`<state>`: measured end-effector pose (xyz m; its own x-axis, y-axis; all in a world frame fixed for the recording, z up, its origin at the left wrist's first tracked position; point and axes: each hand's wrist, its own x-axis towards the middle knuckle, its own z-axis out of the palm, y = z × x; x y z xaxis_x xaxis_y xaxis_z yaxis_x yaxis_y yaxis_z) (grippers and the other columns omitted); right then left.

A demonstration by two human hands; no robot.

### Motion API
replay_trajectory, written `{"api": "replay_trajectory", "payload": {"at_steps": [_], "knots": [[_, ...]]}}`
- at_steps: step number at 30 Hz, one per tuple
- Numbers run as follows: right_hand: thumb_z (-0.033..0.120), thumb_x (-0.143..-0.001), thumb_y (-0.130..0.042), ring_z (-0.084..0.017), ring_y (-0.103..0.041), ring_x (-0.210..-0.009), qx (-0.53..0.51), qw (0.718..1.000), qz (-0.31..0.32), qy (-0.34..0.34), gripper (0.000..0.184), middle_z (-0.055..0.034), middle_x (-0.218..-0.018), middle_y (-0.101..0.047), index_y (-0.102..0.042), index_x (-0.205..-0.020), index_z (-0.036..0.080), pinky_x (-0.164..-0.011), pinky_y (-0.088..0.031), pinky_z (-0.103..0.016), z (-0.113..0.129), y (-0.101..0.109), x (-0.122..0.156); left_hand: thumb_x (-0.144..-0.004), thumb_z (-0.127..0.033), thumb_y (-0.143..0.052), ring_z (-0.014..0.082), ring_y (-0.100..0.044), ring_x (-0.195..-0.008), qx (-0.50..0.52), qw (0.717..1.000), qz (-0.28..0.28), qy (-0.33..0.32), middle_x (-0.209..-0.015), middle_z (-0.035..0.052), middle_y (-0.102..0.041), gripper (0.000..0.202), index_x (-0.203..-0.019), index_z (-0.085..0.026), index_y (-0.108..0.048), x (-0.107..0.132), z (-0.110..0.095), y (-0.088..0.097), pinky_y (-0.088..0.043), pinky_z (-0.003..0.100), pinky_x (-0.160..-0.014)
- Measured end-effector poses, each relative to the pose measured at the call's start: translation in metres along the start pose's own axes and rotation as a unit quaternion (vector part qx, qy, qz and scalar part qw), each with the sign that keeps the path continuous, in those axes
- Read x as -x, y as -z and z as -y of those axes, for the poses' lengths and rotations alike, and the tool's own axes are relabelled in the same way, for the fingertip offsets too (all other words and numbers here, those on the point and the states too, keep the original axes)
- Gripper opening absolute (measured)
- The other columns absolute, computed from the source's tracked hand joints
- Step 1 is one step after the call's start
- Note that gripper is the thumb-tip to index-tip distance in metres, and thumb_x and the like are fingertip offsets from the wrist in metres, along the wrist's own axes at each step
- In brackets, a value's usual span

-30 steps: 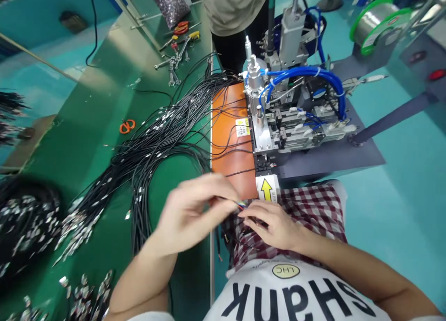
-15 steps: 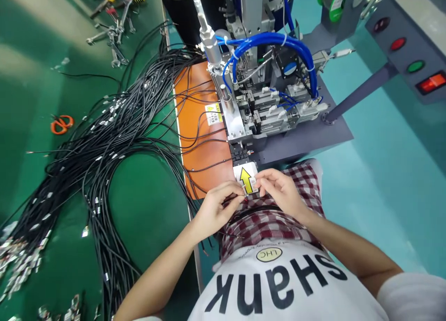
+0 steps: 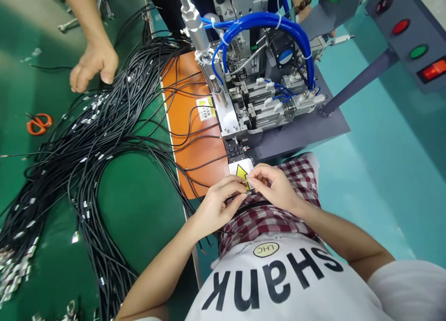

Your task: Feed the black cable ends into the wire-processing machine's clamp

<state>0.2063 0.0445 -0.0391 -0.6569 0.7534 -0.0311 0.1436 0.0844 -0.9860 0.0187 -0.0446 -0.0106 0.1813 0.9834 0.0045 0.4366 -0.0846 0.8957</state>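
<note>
In front of my lap, my left hand (image 3: 221, 202) is closed in a pinch on the end of a thin black cable, most of which the fingers hide. My right hand (image 3: 273, 185) meets it fingertip to fingertip, thumb and forefinger pressed together at the cable's tip; whatever lies between them is too small to make out. Just beyond the fingers is a white plate with a yellow arrow (image 3: 240, 171), at the near end of the machine (image 3: 230, 119). Several black cables cross the orange mat (image 3: 198, 156) toward the machine's edge.
A large bundle of black cables (image 3: 114, 112) covers much of the green table (image 3: 128, 195). Orange-handled scissors (image 3: 39, 124) lie at left. A co-worker's hand (image 3: 94, 63) reaches over the bundle. A control box with buttons (image 3: 411, 37) stands at right.
My right hand has moved left, its fingertips now meeting my left hand's. A co-worker's hand has come in over the cable bundle, and another shows behind the machine. The view has shifted slightly.
</note>
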Motion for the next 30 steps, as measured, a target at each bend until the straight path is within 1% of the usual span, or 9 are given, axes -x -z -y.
{"api": "replay_trajectory", "payload": {"at_steps": [4,7,10,12,14,16,19,27,30], "knots": [[0.026,-0.096,-0.059,-0.011,-0.05,-0.065,0.007,1.0,-0.011,0.0,0.012,-0.0004,-0.081,-0.059,-0.063,-0.088,0.018,-0.059,-0.04,-0.027,-0.004,-0.001,0.001,-0.094,-0.016,-0.059,0.0162,-0.062,-0.101,-0.006,1.0,-0.001,0.004,-0.109,0.0071,-0.061,0.011,-0.102,-0.02,-0.065,0.0,0.001,-0.002,-0.051,0.029,-0.09],[0.024,-0.096,-0.059,-0.012,-0.052,-0.066,0.024,1.0,-0.015,0.007,0.01,-0.0004,-0.082,-0.059,-0.063,-0.089,0.019,-0.058,-0.04,-0.026,-0.006,-0.001,0.003,-0.093,-0.016,-0.06,0.0195,-0.06,-0.113,-0.022,1.0,-0.013,-0.004,-0.121,0.009,-0.06,0.009,-0.099,-0.02,-0.065,0.003,0.002,0.002,-0.05,0.033,-0.098],[0.02,-0.095,-0.059,-0.013,-0.055,-0.071,0.056,0.998,-0.022,0.025,0.006,-0.0013,-0.086,-0.061,-0.062,-0.089,0.02,-0.062,-0.042,-0.026,-0.008,0.001,0.008,-0.094,-0.017,-0.057,0.0232,-0.056,-0.126,-0.08,0.993,-0.082,0.014,-0.137,0.0105,-0.057,0.008,-0.099,-0.02,-0.063,0.008,0.009,0.009,-0.047,0.04,-0.107],[0.018,-0.095,-0.059,-0.014,-0.058,-0.075,0.071,0.997,-0.018,0.04,0.007,-0.0021,-0.089,-0.062,-0.062,-0.089,0.02,-0.066,-0.044,-0.027,-0.01,0.001,0.012,-0.095,-0.016,-0.055,0.0258,-0.051,-0.135,-0.146,0.979,-0.137,0.036,-0.145,0.0121,-0.053,0.008,-0.1,-0.02,-0.06,0.012,0.018,0.012,-0.043,0.045,-0.112],[0.018,-0.095,-0.057,-0.015,-0.06,-0.078,0.074,0.996,-0.004,0.054,0.008,-0.0028,-0.09,-0.062,-0.062,-0.089,0.02,-0.069,-0.046,-0.028,-0.011,-0.002,0.016,-0.095,-0.016,-0.054,0.0279,-0.044,-0.142,-0.203,0.965,-0.156,0.047,-0.15,0.0139,-0.049,0.007,-0.101,-0.019,-0.058,0.015,0.028,0.011,-0.04,0.049,-0.117],[0.018,-0.096,-0.057,-0.016,-0.06,-0.079,0.074,0.995,0.012,0.065,0.008,-0.0028,-0.089,-0.062,-0.061,-0.09,0.021,-0.072,-0.047,-0.03,-0.011,-0.006,0.019,-0.096,-0.016,-0.052,0.0279,-0.041,-0.146,-0.233,0.959,-0.151,0.049,-0.153,0.0148,-0.047,0.007,-0.1,-0.019,-0.056,0.016,0.038,0.008,-0.038,0.051,-0.119],[0.018,-0.096,-0.056,-0.016,-0.06,-0.079,0.075,0.994,0.031,0.07,0.008,-0.0024,-0.088,-0.062,-0.061,-0.09,0.021,-0.073,-0.048,-0.03,-0.012,-0.011,0.022,-0.097,-0.015,-0.049,0.0263,-0.04,-0.147,-0.249,0.956,-0.148,0.045,-0.153,0.0143,-0.047,0.009,-0.101,-0.019,-0.055,0.014,0.045,0.003,-0.038,0.051,-0.12],[0.015,-0.095,-0.056,-0.016,-0.06,-0.079,0.074,0.993,0.055,0.077,0.01,-0.0023,-0.088,-0.063,-0.06,-0.09,0.022,-0.074,-0.049,-0.03,-0.015,-0.016,0.027,-0.097,-0.018,-0.048,0.0248,-0.041,-0.146,-0.228,0.96,-0.152,0.051,-0.154,0.0133,-0.047,0.008,-0.101,-0.02,-0.056,0.017,0.042,0.006,-0.039,0.05,-0.12],[0.016,-0.096,-0.056,-0.015,-0.06,-0.077,0.077,0.992,0.059,0.075,0.009,-0.0023,-0.088,-0.063,-0.06,-0.089,0.022,-0.072,-0.049,-0.03,-0.016,-0.019,0.028,-0.098,-0.021,-0.048,0.0254,-0.04,-0.147,-0.204,0.966,-0.146,0.06,-0.155,0.0142,-0.045,0.008,-0.098,-0.02,-0.056,0.012,0.044,0.009,-0.039,0.05,-0.119]]}}
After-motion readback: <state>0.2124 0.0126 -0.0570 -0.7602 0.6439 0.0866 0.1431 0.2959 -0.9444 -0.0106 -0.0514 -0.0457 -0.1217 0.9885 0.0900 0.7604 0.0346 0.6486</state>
